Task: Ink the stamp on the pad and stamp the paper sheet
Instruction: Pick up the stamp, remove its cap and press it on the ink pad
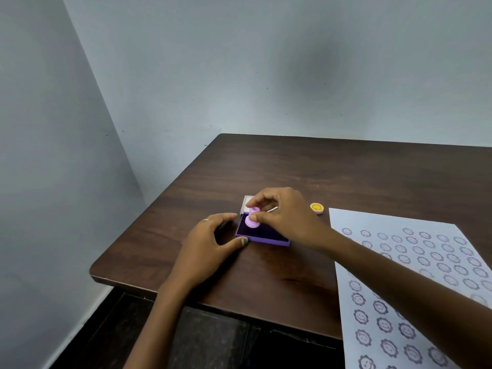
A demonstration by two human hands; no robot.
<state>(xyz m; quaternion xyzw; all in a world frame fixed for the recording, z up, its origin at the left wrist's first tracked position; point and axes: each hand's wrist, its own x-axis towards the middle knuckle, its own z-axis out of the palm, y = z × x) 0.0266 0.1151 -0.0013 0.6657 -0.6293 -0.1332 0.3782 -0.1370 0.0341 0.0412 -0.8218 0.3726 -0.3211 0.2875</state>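
A small lilac stamp (pixel 251 221) stands with its face down on the dark ink surface of a purple ink pad (pixel 266 237). My right hand (pixel 282 214) pinches the stamp's handle from above. The fingers and thumb of my left hand (pixel 210 243) brace the pad's left edge, thumb at its near corner. The pad's white lid (pixel 246 203) stands open behind it, mostly hidden by my right hand. The white paper sheet (pixel 399 275) lies to the right, covered with several purple smiley-flower prints; my right forearm crosses over it.
A small yellow smiley cap (pixel 316 208) sits on the dark wooden table (pixel 292 169) between the pad and the sheet. The table's left edge and near corner are close to my left wrist. Walls stand behind and to the left; dark floor lies below.
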